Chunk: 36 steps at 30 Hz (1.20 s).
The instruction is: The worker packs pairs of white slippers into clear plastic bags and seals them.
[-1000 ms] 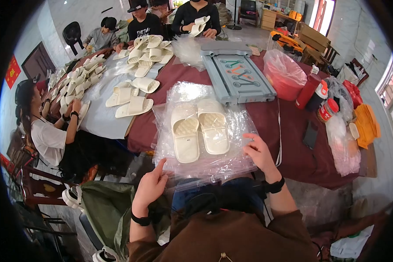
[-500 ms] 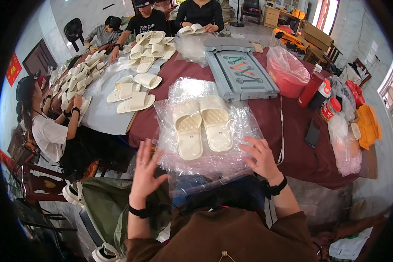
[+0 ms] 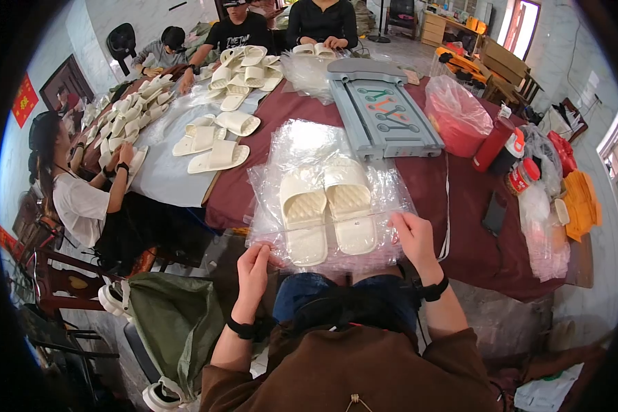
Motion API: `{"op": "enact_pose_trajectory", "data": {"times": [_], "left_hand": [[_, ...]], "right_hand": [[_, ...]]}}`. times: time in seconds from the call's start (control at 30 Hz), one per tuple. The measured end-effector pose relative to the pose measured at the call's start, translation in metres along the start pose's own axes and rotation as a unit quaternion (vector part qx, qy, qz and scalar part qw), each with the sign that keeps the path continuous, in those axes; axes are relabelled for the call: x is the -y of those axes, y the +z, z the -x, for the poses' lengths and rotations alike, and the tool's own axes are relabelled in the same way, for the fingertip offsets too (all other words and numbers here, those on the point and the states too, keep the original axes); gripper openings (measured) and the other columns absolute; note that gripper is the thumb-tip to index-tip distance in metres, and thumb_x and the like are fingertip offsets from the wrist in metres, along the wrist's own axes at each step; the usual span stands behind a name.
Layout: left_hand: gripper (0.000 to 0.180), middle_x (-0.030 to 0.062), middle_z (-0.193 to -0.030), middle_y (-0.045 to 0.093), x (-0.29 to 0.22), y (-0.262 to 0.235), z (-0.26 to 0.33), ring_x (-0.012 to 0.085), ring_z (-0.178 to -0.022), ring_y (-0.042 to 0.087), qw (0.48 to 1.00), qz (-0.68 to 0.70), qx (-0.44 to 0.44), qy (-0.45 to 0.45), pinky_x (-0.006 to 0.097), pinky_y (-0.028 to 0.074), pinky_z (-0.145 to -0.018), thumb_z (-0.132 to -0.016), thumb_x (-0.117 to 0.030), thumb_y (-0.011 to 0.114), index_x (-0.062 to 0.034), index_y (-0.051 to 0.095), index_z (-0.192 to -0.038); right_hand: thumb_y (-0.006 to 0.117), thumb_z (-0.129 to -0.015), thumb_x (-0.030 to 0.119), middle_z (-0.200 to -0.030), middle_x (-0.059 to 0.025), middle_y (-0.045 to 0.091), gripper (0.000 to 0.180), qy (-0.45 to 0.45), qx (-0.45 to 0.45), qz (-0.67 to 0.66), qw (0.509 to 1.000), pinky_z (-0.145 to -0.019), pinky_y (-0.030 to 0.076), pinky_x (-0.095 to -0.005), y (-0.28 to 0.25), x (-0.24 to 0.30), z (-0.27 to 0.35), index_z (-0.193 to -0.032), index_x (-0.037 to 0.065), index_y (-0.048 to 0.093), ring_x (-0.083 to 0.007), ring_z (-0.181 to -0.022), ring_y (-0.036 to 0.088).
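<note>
A pair of cream slippers (image 3: pixel 306 244) lies side by side, toes away from me, on a stack of clear plastic bags (image 3: pixel 295 141) at the table's near edge. Clear film covers the heel halves, its straight edge running across both slippers. At the near left corner of the film, my left hand (image 3: pixel 254 268) is closed, thumb against fingers. My right hand (image 3: pixel 413 237), a little higher on the right side, pinches the film's other edge. Both wrists wear black bands.
Loose slippers (image 3: pixel 216 156) lie to the left, with a larger pile (image 3: pixel 244 72) behind. Beyond the bags stands a grey folding stool (image 3: pixel 384 113). At right are a red bag-lined bucket (image 3: pixel 453 117), a red bottle (image 3: pixel 493 143) and a phone (image 3: pixel 493 213). Co-workers (image 3: pixel 82 199) sit around the table.
Both hands, open and spread beside the slippers before, are now closed on the film. The near part of the film has come up over the slippers' heels.
</note>
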<state>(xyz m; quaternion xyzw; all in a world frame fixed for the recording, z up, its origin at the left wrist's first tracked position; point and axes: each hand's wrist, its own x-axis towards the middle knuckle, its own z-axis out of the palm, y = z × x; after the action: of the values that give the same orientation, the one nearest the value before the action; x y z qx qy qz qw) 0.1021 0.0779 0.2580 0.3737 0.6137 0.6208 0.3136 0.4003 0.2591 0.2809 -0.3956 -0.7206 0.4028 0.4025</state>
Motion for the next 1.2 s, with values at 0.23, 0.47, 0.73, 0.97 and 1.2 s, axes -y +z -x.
{"op": "enact_pose_trajectory", "data": {"times": [0.23,0.47,0.73,0.97,1.2], "left_hand": [[0.014,0.0022,-0.074,0.061,0.029,0.007,-0.013,0.0091,-0.059,0.062,0.995,0.067,-0.033,-0.061,0.024,0.05,-0.053,-0.098,-0.011,0.055,0.0011,0.063,-0.1],[0.014,0.0022,-0.077,0.064,0.023,0.006,-0.016,0.0091,-0.059,0.062,0.996,0.002,-0.047,-0.074,0.023,0.048,-0.052,-0.099,-0.013,0.058,-0.0007,0.064,-0.1],[0.016,0.0001,-0.088,0.066,0.019,0.004,-0.015,0.0089,-0.059,0.064,0.996,-0.008,-0.07,-0.056,0.022,0.043,-0.048,-0.098,-0.016,0.06,-0.0031,0.067,-0.105],[0.016,-0.0035,-0.082,0.062,-0.021,0.033,-0.017,0.004,-0.058,0.046,0.99,0.088,-0.006,-0.107,0.019,0.034,-0.052,-0.101,-0.022,0.057,-0.0082,0.064,-0.098],[0.024,-0.0061,-0.077,0.052,-0.011,0.051,-0.026,0.0047,-0.062,0.04,0.953,0.224,-0.07,-0.194,0.022,0.031,-0.053,-0.103,-0.03,0.055,-0.007,0.062,-0.101]], "right_hand": [[0.072,-0.085,0.018,-0.076,-0.009,0.065,0.015,-0.085,-0.128,0.249,0.956,-0.067,0.048,-0.039,0.015,-0.004,-0.008,-0.084,0.004,0.067,-0.0273,-0.072,0.063],[0.076,-0.078,0.015,-0.097,-0.0031,0.063,0.024,-0.381,-0.015,0.236,0.894,-0.081,0.046,-0.0412,0.031,0.052,0.004,-0.099,0.012,0.067,-0.0267,-0.096,0.059],[0.077,-0.081,0.026,-0.112,-0.0095,0.057,0.037,-0.157,0.033,0.203,0.966,-0.086,0.049,-0.0426,0.058,-0.008,-0.005,-0.11,0.007,0.063,-0.0339,-0.104,0.056],[0.077,-0.081,0.027,-0.111,-0.0099,0.055,0.038,-0.132,0.026,0.216,0.967,-0.087,0.049,-0.042,0.056,-0.012,-0.004,-0.11,0.007,0.063,-0.0333,-0.106,0.055],[0.076,-0.082,0.027,-0.111,-0.0098,0.055,0.037,-0.107,0.025,0.206,0.972,-0.087,0.049,-0.0425,0.058,-0.016,-0.001,-0.111,0.009,0.062,-0.0331,-0.108,0.055]]}}
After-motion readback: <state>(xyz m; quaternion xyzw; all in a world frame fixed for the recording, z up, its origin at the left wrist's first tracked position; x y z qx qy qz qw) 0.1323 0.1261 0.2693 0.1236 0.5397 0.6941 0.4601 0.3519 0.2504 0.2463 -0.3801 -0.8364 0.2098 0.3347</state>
